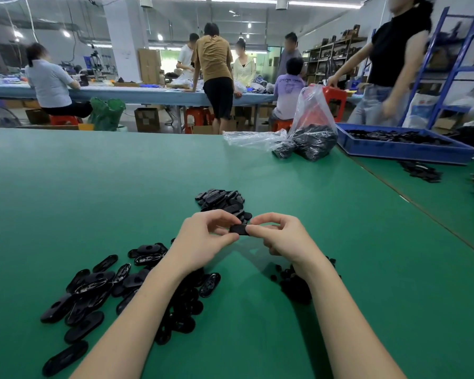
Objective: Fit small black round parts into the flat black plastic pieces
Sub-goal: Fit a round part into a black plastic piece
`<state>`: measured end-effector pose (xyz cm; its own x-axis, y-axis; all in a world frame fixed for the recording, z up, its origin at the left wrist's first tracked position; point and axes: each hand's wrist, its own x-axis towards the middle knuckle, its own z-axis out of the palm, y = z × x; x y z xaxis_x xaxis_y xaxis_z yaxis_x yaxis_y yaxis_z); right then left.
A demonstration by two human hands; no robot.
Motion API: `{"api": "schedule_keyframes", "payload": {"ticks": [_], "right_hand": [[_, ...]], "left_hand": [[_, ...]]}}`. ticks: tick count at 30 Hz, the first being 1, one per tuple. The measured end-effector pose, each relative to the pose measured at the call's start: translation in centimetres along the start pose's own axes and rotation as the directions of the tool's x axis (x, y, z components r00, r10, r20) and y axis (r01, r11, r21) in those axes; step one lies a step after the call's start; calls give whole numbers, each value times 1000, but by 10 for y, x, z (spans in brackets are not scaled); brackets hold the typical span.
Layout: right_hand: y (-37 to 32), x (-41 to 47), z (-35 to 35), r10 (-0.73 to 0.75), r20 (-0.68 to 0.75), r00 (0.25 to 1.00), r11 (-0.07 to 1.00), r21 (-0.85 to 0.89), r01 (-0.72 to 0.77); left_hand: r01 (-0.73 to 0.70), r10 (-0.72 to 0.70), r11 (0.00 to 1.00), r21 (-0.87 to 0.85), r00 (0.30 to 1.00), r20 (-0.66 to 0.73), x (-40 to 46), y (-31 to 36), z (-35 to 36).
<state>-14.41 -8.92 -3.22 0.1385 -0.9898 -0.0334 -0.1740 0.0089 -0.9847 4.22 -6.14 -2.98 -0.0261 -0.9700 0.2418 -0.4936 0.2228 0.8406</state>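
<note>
A flat black oval plastic piece [238,229] is held above the green table between both hands. My left hand [203,239] pinches its left end with thumb and fingers. My right hand [279,236] pinches its right end, thumb on top. Whether a round part sits in it is hidden by the fingers. A loose spread of flat black pieces [99,291] lies at the lower left, partly under my left forearm. Small black round parts [293,283] sit in a heap under my right wrist. A tighter pile of black pieces [222,201] lies just beyond the hands.
Clear plastic bags [309,132] holding black parts stand at the far right of the green table [93,187]. A blue tray [405,147] full of black pieces sits beside them. A person in black moves behind it; others work at a far bench.
</note>
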Motion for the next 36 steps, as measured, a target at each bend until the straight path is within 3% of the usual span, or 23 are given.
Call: {"api": "schedule_keyframes", "payload": {"ticks": [4, 9, 15, 21, 28, 36], "right_hand": [[2, 0, 0, 6, -51, 999, 998, -66, -10], [5, 0, 1, 10, -63, 998, 986, -163, -20], [5, -3, 4, -3, -4, 1000, 974, -225, 2], [6, -3, 6, -1, 47, 999, 965, -262, 13], [7, -1, 14, -23, 120, 993, 932, -356, 64], [-1, -7, 24, 5, 461, 887, 811, -520, 266]], "left_hand": [[-67, 86, 978, 198, 992, -90, 4, -9, 5], [65, 18, 965, 253, 950, -313, 40, -17, -2], [175, -18, 900, 400, 930, -367, 97, -6, 5], [266, -130, 863, 429, 938, -320, 113, -20, 6], [143, -57, 955, 261, 948, -313, 63, -22, -2], [55, -20, 981, 187, 983, -184, 17, -14, 1]]}}
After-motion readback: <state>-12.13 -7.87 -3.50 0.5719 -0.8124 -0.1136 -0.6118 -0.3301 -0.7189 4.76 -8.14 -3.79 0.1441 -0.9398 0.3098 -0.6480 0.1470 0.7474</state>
